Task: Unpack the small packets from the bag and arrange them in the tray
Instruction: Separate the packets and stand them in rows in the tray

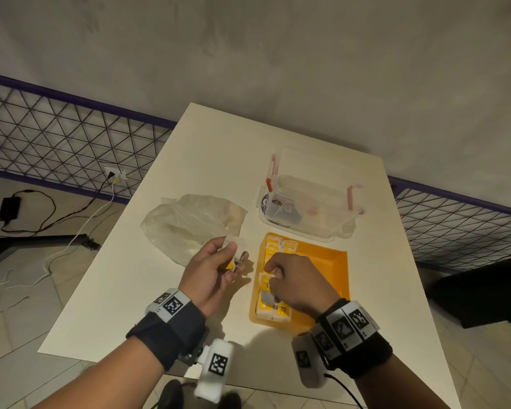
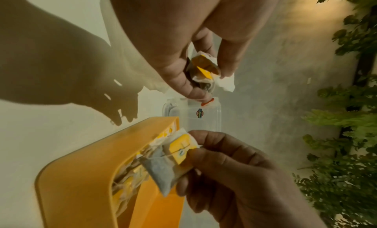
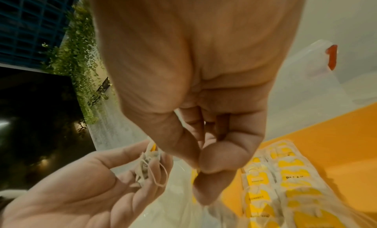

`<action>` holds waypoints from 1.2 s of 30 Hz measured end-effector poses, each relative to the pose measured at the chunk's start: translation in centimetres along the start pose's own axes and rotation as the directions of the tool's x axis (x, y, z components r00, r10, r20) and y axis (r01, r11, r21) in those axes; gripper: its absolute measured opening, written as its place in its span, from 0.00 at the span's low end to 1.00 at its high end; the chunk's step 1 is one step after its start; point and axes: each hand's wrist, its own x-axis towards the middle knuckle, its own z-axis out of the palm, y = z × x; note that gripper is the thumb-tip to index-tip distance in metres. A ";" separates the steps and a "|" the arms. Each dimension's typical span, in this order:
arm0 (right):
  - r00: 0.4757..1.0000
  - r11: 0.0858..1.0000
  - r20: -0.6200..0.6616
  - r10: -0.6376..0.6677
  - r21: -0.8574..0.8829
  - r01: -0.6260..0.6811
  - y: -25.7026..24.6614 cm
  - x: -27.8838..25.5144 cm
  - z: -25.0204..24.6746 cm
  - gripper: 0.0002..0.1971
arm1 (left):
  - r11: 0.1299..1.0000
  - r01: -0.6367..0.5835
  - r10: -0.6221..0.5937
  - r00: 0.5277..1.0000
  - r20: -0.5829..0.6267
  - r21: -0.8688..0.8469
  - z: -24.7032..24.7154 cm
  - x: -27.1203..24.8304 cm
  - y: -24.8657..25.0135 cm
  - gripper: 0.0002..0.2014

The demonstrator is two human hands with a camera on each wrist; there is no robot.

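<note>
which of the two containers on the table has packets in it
The orange tray, nearest the person; packets line its left side. The clear box behind holds none.

The tray (image 1: 338, 271) is orange; the packets (image 3: 289, 171) are white with yellow labels; the bag (image 1: 186, 222) is clear.

Plain grey plaster wall (image 1: 278, 48) fills the far side. Black diamond-mesh wire panel with purple frame (image 1: 56, 137) runs along its base, left and right of the white rectangular table (image 1: 207, 160). Floor is pale beige tile (image 1: 15, 317). Far left: white wall socket (image 1: 114, 173) on the mesh, white cable (image 1: 71, 240) and black cable (image 1: 50, 211) trailing to a black power brick (image 1: 9, 208). Dark black box (image 1: 481, 293) on floor at right. Light is dim and warm. Green hanging foliage (image 2: 346, 134) appears in the wrist views.
</note>
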 end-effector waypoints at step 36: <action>0.971 0.967 -0.100 0.217 -0.116 -0.228 8.4 5.4 -4.6 0.10 | 0.994 0.109 -0.109 0.994 -0.005 0.004 -3.0 -1.7 -1.6 0.07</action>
